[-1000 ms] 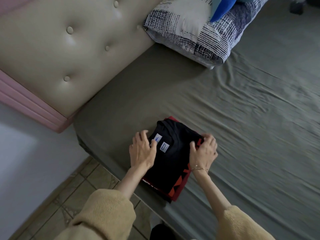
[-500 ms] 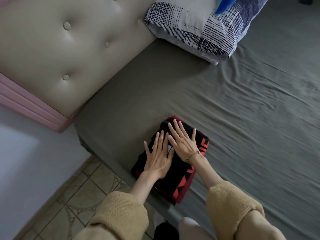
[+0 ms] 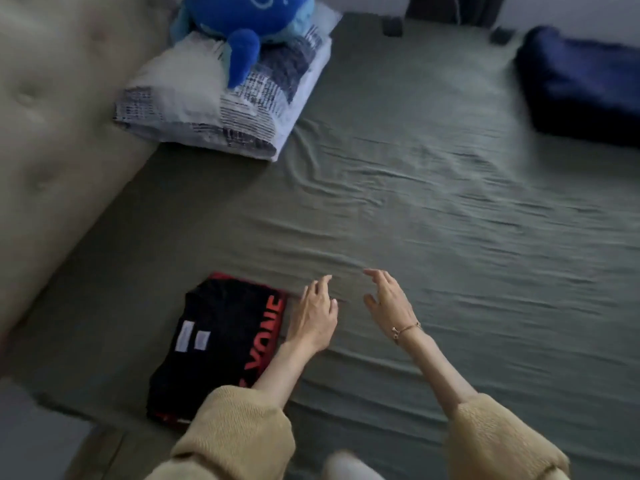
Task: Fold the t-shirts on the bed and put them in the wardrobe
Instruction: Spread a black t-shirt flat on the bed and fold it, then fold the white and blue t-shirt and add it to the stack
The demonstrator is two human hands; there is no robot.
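A folded black t-shirt (image 3: pixel 214 344) with white neck labels lies on top of a folded red one with black lettering, near the bed's front left edge. My left hand (image 3: pixel 313 313) hovers just right of the stack, fingers relaxed, holding nothing. My right hand (image 3: pixel 389 303), with a bracelet at the wrist, is further right over the bare grey-green sheet (image 3: pixel 450 237), fingers loosely spread and empty. Neither hand touches the shirts.
A patterned pillow (image 3: pixel 221 109) with a blue plush toy (image 3: pixel 242 26) on it lies by the beige tufted headboard (image 3: pixel 52 140). A dark blue bundle (image 3: pixel 581 88) sits at the far right of the bed. Tiled floor shows at the bottom left.
Both hands have lifted off the folded stack and moved right over the sheet. The view has swung right, showing the plush toy and the blue bundle.
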